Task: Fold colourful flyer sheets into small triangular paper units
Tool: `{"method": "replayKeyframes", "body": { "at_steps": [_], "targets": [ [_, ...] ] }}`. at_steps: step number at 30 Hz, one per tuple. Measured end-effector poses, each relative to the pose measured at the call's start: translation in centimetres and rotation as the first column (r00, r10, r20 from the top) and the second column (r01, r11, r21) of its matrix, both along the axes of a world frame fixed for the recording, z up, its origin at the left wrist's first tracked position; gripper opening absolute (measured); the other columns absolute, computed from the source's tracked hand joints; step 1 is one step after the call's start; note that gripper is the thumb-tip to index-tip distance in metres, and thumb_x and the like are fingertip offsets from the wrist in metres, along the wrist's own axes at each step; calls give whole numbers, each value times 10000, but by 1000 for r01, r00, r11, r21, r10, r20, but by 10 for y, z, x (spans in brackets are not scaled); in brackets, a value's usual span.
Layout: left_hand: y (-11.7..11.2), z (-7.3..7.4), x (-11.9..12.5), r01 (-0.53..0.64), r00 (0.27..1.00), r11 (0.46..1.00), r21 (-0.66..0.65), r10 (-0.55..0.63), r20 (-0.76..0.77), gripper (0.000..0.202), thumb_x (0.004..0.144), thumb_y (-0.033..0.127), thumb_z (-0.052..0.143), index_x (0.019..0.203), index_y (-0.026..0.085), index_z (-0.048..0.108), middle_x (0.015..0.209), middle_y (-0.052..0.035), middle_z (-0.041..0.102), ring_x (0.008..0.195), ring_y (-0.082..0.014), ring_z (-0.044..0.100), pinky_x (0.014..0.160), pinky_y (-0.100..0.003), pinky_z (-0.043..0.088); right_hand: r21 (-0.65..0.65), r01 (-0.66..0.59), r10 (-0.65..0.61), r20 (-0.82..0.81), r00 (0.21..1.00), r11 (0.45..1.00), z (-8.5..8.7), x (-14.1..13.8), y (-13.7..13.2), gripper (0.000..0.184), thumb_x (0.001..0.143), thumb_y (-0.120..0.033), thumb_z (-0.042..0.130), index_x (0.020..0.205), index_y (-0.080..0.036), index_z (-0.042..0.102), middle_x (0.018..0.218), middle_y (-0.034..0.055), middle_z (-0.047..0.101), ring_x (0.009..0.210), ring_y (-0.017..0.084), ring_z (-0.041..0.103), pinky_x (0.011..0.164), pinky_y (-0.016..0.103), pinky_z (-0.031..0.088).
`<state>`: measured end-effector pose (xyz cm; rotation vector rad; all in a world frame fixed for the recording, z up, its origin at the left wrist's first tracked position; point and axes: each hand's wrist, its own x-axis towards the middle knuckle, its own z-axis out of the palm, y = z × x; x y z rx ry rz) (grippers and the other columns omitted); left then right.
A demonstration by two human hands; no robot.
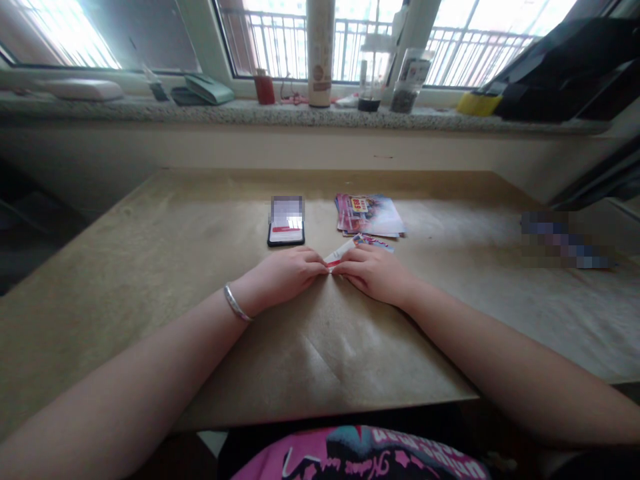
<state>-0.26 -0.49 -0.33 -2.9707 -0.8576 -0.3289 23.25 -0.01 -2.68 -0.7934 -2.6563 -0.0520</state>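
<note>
Head view: One light-brown, smooth-surfaced table (150,287) supports the work. Two bare hands meet near its middle. The left hand (290,273) has its thumb and fingertips closed together at the near-left end of one white printed paper piece with a red strip and coloured print (345,251). The right hand (377,272) has its thumb and forefinger closed on the same paper piece, just beside the left fingertips; its fingers cover part of the print. No wide gap shows between thumb and fingers on either hand. The paper piece lies at an angle on the table, between the hands and one stack of glossy pink-and-blue printed sheets (373,217). The stack comprises several sheets, slightly fanned; the exact number cannot be counted. One black-edged rectangular smartphone (286,233) lies face up to the left of the stack, just beyond the left hand; its upper screen is blurred. One silver metal bangle (236,303) encircles the left wrist. One blurred multicoloured item (565,243) lies at the table's right side, well apart from the hands.

One speckled grey stone windowsill (170,117) runs behind the table. It carries, among other items, one red cylindrical container (264,88) and one tall beige cylinder (320,60).
</note>
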Motion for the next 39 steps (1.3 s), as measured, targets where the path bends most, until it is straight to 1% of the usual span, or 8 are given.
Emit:
{"method": "replayKeyframes", "body": {
  "at_steps": [5,9,13,18,23,32,36,39],
  "targets": [
    [2,-1,-2,9,1000,1000,-16,-9,7,283,905,127,459,1072,177,682,1033,-75,682,953,-162,625,866,-303,527,-8,3,-3,20,1000,1000,1,-1,0,312,921,-203,449,1122,-255,681,992,75,656,920,210,521,812,330,419],
    [2,-1,-2,18,1000,1000,-8,-18,8,280,913,142,441,1053,174,681,1014,-77,677,943,-161,621,850,-299,526,-33,35,-33,57,998,999,3,-1,-2,313,870,-161,479,1098,-236,680,981,82,639,932,216,517,797,327,417],
    [3,-1,-2,17,1000,1000,0,-17,-7,268,910,147,448,1036,174,683,1006,-73,673,915,-159,614,836,-293,521,-54,33,-29,75,997,998,5,0,-3,321,847,-149,476,1085,-231,674,982,75,637,904,205,527,769,314,415],
    [2,0,-2,18,1000,1000,-9,-18,-18,282,909,137,441,1072,178,668,1023,-73,662,930,-170,605,839,-295,514,-48,45,-40,89,995,998,8,1,-5,332,825,-143,483,1076,-233,681,978,73,644,906,211,542,763,316,416],
    [0,2,0,19,999,1000,-8,-19,-41,275,916,149,438,1065,172,668,994,-81,656,916,-176,599,824,-301,510,-56,87,-81,100,992,995,11,3,-8,294,826,-147,491,1014,-233,700,961,66,656,886,206,559,741,307,418],
    [1,2,-2,26,999,999,-20,-27,-47,284,927,150,444,1097,188,669,1044,-77,656,931,-172,592,838,-300,509,-113,94,-88,52,995,989,14,9,-7,300,828,-115,488,931,-227,746,899,73,676,828,191,578,771,317,435],
    [1,1,-1,43,999,999,-2,-43,-28,300,950,176,426,1132,213,662,1046,-75,652,903,-157,580,807,-282,505,-90,66,-61,49,997,994,17,12,-6,297,829,-120,490,895,-230,758,871,70,687,822,190,587,785,322,441],
    [1,1,0,55,998,998,1,-55,-17,302,958,183,416,1126,208,666,1019,-81,648,876,-151,570,795,-275,500,-68,70,-66,54,996,995,19,14,-6,290,825,-120,500,870,-231,764,850,65,689,805,186,587,787,322,444]
  ]
}}
